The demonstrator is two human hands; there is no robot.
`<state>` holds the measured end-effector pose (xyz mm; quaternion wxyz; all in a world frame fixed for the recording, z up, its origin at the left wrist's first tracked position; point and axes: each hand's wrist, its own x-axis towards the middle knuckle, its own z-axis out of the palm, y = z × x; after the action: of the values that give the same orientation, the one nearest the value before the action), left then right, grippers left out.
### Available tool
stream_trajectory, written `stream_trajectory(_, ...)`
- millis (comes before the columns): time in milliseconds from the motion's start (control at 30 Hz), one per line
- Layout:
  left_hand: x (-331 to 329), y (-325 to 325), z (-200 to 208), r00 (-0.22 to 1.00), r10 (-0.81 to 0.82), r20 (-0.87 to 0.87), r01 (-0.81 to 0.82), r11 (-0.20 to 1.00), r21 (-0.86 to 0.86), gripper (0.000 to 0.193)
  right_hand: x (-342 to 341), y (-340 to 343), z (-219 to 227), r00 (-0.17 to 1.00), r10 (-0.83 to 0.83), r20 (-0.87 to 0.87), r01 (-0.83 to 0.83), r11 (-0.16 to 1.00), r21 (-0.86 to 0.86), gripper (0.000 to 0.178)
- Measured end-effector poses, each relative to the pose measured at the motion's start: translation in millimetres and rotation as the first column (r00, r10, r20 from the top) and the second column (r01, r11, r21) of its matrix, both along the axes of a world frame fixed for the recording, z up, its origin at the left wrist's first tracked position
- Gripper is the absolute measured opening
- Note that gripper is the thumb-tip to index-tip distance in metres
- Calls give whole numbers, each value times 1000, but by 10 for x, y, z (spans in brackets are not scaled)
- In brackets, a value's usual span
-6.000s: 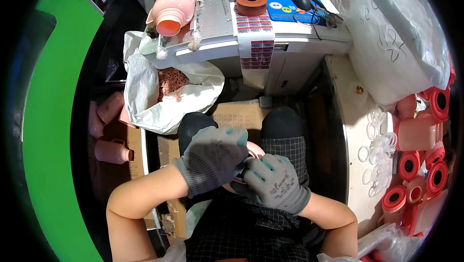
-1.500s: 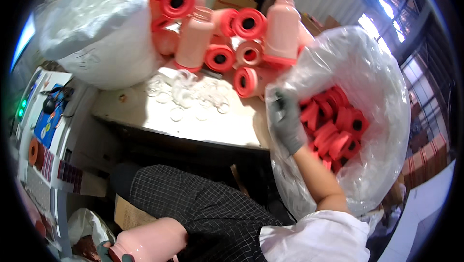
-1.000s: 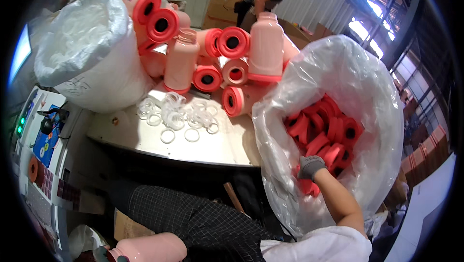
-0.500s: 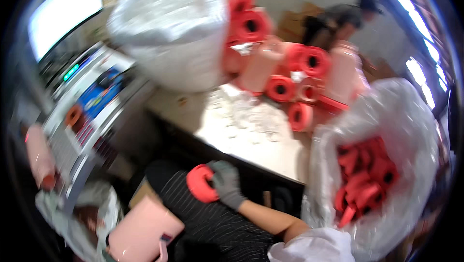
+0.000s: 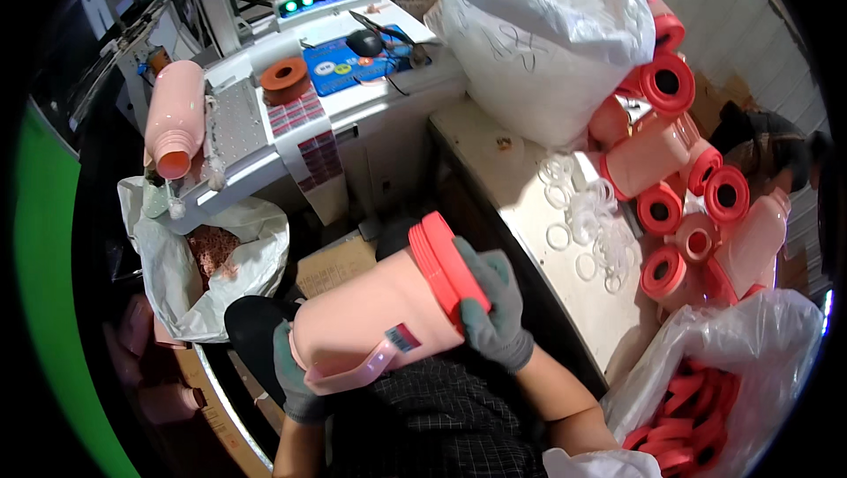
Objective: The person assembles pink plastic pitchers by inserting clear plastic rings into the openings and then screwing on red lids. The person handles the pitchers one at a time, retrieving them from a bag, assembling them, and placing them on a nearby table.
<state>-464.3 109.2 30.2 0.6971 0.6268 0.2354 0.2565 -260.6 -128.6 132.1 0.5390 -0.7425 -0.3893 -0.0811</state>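
A pink mug (image 5: 357, 306) with a handle and a small label lies tilted across my lap. My left hand (image 5: 297, 383), in a grey glove, is wrapped round its base end. At the mug's mouth sits a red ring-shaped lid (image 5: 432, 253), gripped by my right hand (image 5: 496, 312) in another grey glove. The lid stands slightly askew against the rim, its ridged edge showing. I cannot tell whether its thread is engaged.
Clear sealing rings (image 5: 589, 222) lie on the bench (image 5: 516, 174) beside a white sack (image 5: 538, 72). Pink bottles and red lids pile up at right, above a plastic bag (image 5: 768, 363) of red lids. At left, a machine (image 5: 251, 156) carries a pink bottle (image 5: 175, 112); a white bag (image 5: 168, 288) hangs below.
My right hand has brought the red lid from over my lap to the mug's mouth. The mug has come up from the lower left. The view has swung left.
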Motion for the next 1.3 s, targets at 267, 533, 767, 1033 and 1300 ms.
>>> stream_trajectory(267,-159,87,-388,947,95,306,155,702,-696,24,-152,-63,-162,981,104,167,-110,994,27,56)
stream_trajectory(533,-93,-8,7,980,198,22,-195,936,293,41,-263,9,-42,999,-50,15,51,998,-27,55)
stream_trajectory(767,108,-179,874,961,268,64,-272,891,362,32,-288,-210,-415,804,-167,-570,194,981,-14,42)
stream_trajectory(1033,-288,165,1099,875,-308,-373,482,483,732,36,-154,-578,-451,641,123,-757,-248,967,-53,44)
stream_trajectory(1300,569,-243,1271,976,-181,124,30,670,742,61,-382,-459,-630,536,-58,-842,272,956,107,42)
